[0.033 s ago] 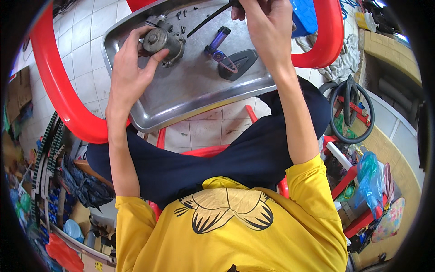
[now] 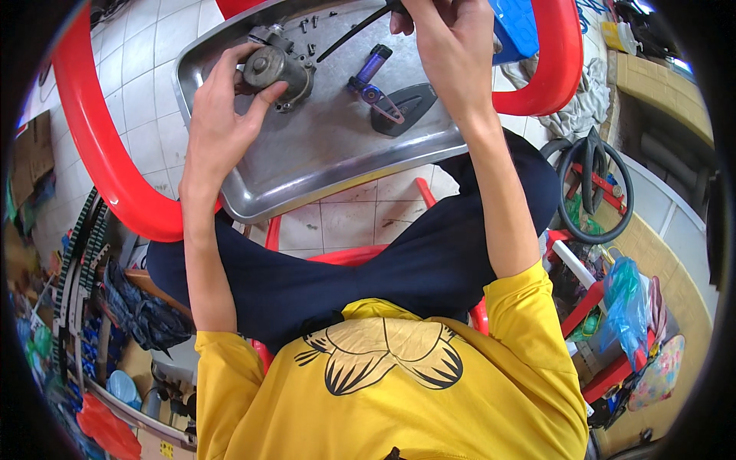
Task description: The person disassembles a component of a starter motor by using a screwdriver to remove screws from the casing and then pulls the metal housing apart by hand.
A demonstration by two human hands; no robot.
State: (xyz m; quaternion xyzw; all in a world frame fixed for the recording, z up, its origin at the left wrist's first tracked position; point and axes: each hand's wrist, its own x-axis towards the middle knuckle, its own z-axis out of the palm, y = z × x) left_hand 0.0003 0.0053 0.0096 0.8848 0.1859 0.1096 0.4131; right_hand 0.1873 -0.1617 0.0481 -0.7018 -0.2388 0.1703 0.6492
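Shirt point(image 2: 406, 425) was bright yellow, loose, wrinkled. Left sleeve point(image 2: 225, 376) and right sleeve point(image 2: 525, 314) were short, same yellow, wide at the opening. Forearms point(image 2: 205, 261) were bare below them; left hand point(image 2: 226, 111) and right hand point(image 2: 458, 57) were bare too. Print point(image 2: 392, 349) on the shirt front was a pale gold patch outlined in black: two rounded lobes meeting at a centre point, black spikes fanning along their edges, a few black strokes off to the side. Hem point(image 2: 383, 308) was bunched. Trousers point(image 2: 399, 272) were dark navy, plain, creased.
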